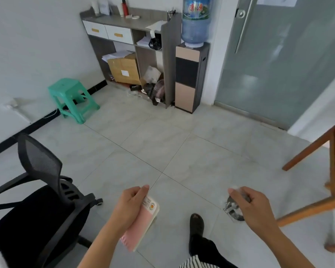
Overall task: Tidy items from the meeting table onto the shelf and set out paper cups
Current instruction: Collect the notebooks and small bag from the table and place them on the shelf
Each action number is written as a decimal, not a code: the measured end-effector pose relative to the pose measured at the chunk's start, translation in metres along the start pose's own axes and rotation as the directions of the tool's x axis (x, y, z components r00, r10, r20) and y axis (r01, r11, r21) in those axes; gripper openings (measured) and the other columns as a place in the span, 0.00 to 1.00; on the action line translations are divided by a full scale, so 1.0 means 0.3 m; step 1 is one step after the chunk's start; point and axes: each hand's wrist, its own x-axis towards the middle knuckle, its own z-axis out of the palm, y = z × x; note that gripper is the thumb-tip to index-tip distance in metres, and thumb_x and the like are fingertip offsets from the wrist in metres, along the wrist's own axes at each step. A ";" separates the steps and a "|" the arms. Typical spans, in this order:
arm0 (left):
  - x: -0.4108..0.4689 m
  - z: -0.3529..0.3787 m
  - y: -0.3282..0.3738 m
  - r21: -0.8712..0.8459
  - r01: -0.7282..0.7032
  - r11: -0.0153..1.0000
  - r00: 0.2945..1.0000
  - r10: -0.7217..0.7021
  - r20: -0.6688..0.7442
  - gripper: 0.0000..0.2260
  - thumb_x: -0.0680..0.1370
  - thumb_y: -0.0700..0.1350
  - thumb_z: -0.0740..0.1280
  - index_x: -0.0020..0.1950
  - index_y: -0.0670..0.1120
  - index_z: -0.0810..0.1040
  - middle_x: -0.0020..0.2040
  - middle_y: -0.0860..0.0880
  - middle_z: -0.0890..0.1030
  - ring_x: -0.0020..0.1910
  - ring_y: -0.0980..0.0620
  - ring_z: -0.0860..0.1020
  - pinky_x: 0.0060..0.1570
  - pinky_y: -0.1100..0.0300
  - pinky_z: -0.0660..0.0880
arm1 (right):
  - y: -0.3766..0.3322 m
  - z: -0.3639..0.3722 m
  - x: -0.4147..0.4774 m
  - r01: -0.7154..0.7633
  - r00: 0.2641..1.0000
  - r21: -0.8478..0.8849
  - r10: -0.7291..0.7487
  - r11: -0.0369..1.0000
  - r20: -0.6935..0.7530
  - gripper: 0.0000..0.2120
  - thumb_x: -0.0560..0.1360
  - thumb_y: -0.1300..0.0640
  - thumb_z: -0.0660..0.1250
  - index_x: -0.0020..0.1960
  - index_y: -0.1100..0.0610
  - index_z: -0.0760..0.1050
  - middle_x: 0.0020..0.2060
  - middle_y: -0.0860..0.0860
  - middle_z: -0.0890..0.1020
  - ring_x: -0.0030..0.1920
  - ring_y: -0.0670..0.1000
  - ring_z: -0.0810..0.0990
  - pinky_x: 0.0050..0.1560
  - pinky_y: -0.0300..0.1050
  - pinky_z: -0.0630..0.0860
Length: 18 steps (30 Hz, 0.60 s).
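Pink booklet (143, 223) in left hand (131, 205); right hand (253, 206) pinches clear packet (232, 208)

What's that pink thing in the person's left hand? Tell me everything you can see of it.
It is a pink booklet, thick like a pad, with pale page edges showing along its right side. A white strip across its upper end carries print too small to read and a round orange-and-green emblem. It looks like paper. The left hand grips its upper end, so it hangs tilted, lower end towards the person, above the tiled floor. Nothing else touches it.
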 end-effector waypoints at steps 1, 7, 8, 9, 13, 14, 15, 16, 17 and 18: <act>0.081 -0.017 0.011 -0.003 0.009 1.000 1.000 -0.009 -0.010 0.19 0.80 0.53 0.63 0.33 0.46 0.63 0.30 0.47 0.64 0.29 0.51 0.65 0.34 0.55 0.62 | -0.019 0.033 0.084 0.005 1.000 -0.009 -0.005 1.000 0.013 0.24 0.76 0.54 0.70 0.29 0.54 0.58 0.23 0.45 0.60 0.26 0.45 0.59 0.34 0.45 0.59; 0.568 -0.155 0.178 -0.057 0.065 0.996 0.994 -0.070 -0.089 0.21 0.79 0.54 0.64 0.31 0.48 0.62 0.31 0.46 0.65 0.31 0.49 0.66 0.36 0.53 0.63 | -0.192 0.262 0.662 0.030 0.995 0.012 -0.031 0.999 0.097 0.24 0.76 0.54 0.69 0.28 0.55 0.60 0.23 0.44 0.62 0.25 0.45 0.60 0.33 0.44 0.60; 0.638 -0.190 0.216 -0.060 0.070 0.996 0.991 -0.076 -0.108 0.21 0.79 0.55 0.64 0.31 0.48 0.62 0.31 0.45 0.65 0.31 0.49 0.67 0.36 0.53 0.63 | -0.244 0.306 0.758 0.050 0.992 0.014 -0.051 0.999 0.118 0.23 0.75 0.54 0.69 0.28 0.55 0.60 0.23 0.44 0.62 0.25 0.44 0.60 0.33 0.44 0.60; 0.706 -0.229 0.257 -0.070 0.068 0.995 0.990 -0.076 -0.121 0.21 0.78 0.56 0.64 0.32 0.48 0.63 0.31 0.45 0.67 0.31 0.48 0.68 0.36 0.52 0.64 | -0.304 0.353 0.853 0.072 0.987 0.015 -0.073 0.997 0.146 0.23 0.75 0.54 0.69 0.28 0.55 0.60 0.23 0.44 0.62 0.25 0.44 0.60 0.33 0.44 0.60; 0.928 -0.407 0.358 -0.145 0.126 0.981 0.975 -0.150 -0.165 0.21 0.73 0.63 0.64 0.31 0.49 0.64 0.31 0.43 0.71 0.30 0.45 0.74 0.35 0.49 0.68 | -0.563 0.553 1.180 0.149 0.942 -0.019 -0.136 0.989 0.306 0.23 0.75 0.53 0.69 0.27 0.53 0.62 0.21 0.44 0.64 0.25 0.44 0.62 0.33 0.44 0.62; 0.978 -0.450 0.368 -0.164 0.131 0.978 0.969 -0.162 -0.186 0.21 0.72 0.64 0.64 0.32 0.49 0.64 0.31 0.43 0.70 0.30 0.45 0.74 0.35 0.48 0.68 | -0.624 0.609 1.252 0.167 0.932 -0.017 -0.152 0.986 0.329 0.23 0.75 0.54 0.69 0.26 0.52 0.62 0.20 0.44 0.64 0.24 0.44 0.62 0.32 0.44 0.62; 1.034 -0.494 0.368 -0.186 0.136 0.973 0.963 -0.174 -0.205 0.21 0.73 0.63 0.64 0.32 0.48 0.65 0.31 0.43 0.70 0.30 0.45 0.74 0.35 0.48 0.68 | -0.678 0.669 1.323 0.182 0.922 -0.008 -0.167 0.983 0.351 0.24 0.75 0.55 0.69 0.24 0.51 0.63 0.20 0.44 0.65 0.24 0.43 0.62 0.32 0.44 0.62; 1.092 -0.535 0.364 -0.206 0.142 0.968 0.957 -0.188 -0.221 0.21 0.74 0.62 0.64 0.32 0.48 0.65 0.31 0.43 0.71 0.30 0.45 0.74 0.36 0.48 0.69 | -0.722 0.730 1.391 0.197 0.909 0.000 -0.183 0.980 0.374 0.24 0.75 0.55 0.69 0.24 0.50 0.64 0.20 0.44 0.65 0.24 0.44 0.63 0.32 0.44 0.62; 1.153 -0.576 0.364 -0.223 0.153 0.963 0.950 -0.205 -0.236 0.20 0.76 0.60 0.64 0.32 0.48 0.66 0.30 0.43 0.71 0.30 0.45 0.74 0.36 0.48 0.69 | -0.757 0.795 1.456 0.214 0.896 0.001 -0.197 0.977 0.398 0.24 0.75 0.54 0.69 0.23 0.50 0.64 0.20 0.44 0.65 0.24 0.44 0.63 0.32 0.44 0.62; 1.223 -0.619 0.359 -0.240 0.163 0.957 0.944 -0.222 -0.245 0.20 0.77 0.58 0.64 0.33 0.47 0.66 0.30 0.43 0.72 0.30 0.45 0.74 0.36 0.49 0.70 | -0.786 0.864 1.520 0.226 0.885 -0.004 -0.204 0.974 0.419 0.23 0.75 0.54 0.69 0.24 0.50 0.66 0.21 0.44 0.65 0.25 0.44 0.63 0.33 0.44 0.63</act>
